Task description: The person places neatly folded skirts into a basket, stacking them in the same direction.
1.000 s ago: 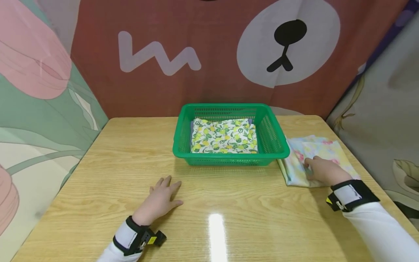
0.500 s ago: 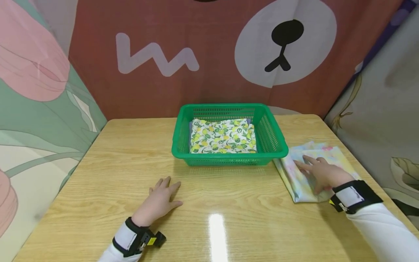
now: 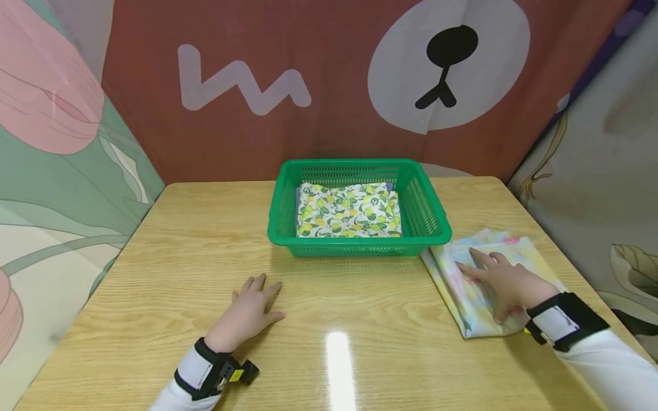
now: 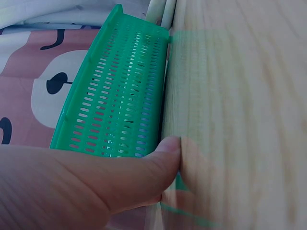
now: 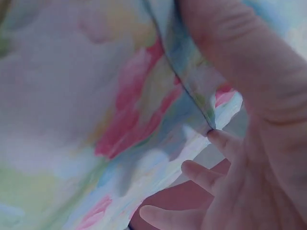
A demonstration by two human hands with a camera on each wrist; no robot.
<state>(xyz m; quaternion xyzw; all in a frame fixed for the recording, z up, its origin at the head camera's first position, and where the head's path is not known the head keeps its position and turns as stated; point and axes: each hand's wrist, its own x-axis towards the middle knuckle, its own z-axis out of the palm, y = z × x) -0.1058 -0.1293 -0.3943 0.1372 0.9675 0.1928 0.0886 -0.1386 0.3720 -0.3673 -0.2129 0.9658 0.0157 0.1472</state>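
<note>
A folded pastel cloth [image 3: 519, 251] with pink flower marks lies to the right of the green basket, one back corner close against its side. My right hand [image 3: 514, 285] rests on the cloth with its fingers spread. In the right wrist view the thumb [image 5: 230, 43] and fingertips are by a folded edge of the cloth [image 5: 134, 110]. My left hand [image 3: 244, 314] lies on the table in front of the basket, fingers spread, holding nothing. Only its thumb side shows in the left wrist view, with the basket's perforated wall [image 4: 115, 91] beyond.
The green plastic basket [image 3: 360, 248] stands at the back middle of the wooden table [image 3: 205, 234]. Inside lies a folded lemon-print cloth [image 3: 349, 211], a purple edge showing beneath it. A brown printed curtain [image 3: 334, 137] hangs right behind the table.
The pastel cloth has slid towards me and slightly left with my right hand. That hand's fingers have gone from curled to spread. My left hand has stayed in place.
</note>
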